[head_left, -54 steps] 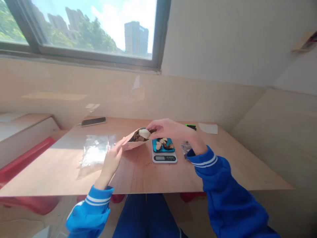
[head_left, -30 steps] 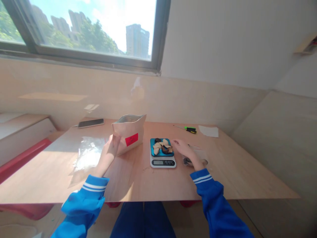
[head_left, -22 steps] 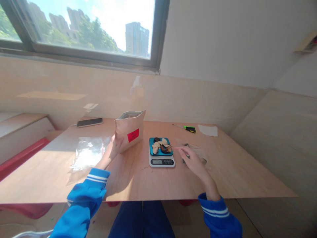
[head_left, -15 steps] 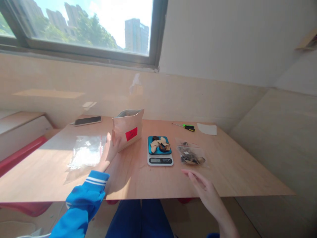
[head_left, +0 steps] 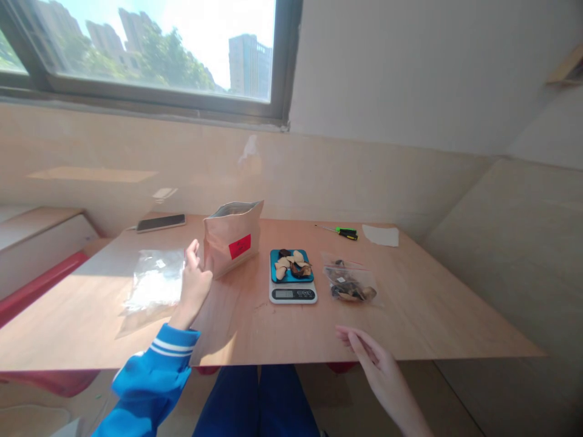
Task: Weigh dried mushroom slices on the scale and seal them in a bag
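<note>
The left hand (head_left: pixel 194 285) is open and holds nothing, its fingers just left of the upright kraft-paper pouch (head_left: pixel 232 237), whose red label is too small to read. The right hand (head_left: pixel 376 364) hangs loose and empty at the near edge of the wooden table (head_left: pixel 273 328), with a flat scale (head_left: pixel 291 283) carrying dried slices and a clear zip bag (head_left: pixel 350 284) beyond its fingertips.

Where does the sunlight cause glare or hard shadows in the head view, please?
Head view: sun whitens the clear plastic bag; the left hand and kraft pouch cast hard shadows on the table; window sky is blown out; edges bend.
</note>
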Tool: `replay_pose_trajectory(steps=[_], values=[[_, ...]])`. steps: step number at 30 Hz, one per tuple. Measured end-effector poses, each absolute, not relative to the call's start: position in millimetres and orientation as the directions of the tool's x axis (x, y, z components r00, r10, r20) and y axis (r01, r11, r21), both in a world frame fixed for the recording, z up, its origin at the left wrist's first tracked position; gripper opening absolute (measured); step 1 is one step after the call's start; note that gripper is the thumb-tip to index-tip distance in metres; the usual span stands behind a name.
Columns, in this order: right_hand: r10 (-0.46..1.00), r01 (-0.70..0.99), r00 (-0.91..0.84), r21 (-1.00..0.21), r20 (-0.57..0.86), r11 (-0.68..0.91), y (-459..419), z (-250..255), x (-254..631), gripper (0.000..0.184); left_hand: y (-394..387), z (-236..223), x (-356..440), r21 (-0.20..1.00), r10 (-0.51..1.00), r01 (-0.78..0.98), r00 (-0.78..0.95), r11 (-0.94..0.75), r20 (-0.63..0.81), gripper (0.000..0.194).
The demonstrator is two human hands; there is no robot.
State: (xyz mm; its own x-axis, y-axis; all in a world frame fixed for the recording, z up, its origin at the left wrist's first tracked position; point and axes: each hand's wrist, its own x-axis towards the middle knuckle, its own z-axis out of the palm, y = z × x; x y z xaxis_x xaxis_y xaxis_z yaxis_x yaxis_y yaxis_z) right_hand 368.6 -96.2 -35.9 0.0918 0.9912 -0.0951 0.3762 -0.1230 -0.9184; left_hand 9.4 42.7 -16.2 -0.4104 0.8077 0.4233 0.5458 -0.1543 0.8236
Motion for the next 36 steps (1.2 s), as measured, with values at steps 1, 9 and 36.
replay_pose_trajectory(steps=[1, 9, 36], values=[[0.992, 0.382, 0.081, -0.916, -0.097, -0.121, -96, -36, 365, 0.055, 41, -11, 12, 0.829, 0.801, 0.54, -0.429, -0.144, 0.418, 0.059], [0.953, 0.585, -0.128, -0.755, 0.276, 0.297, -39, -18, 320, 0.028, 26, 28, 32, 0.8, 0.727, 0.554, -0.449, -0.231, 0.52, 0.054], [0.96, 0.952, -0.271, -0.162, -0.063, 0.258, 129, 12, 285, 0.035, -2, 6, 14, 0.818, 0.728, 0.526, -0.464, -0.233, 0.505, 0.044]])
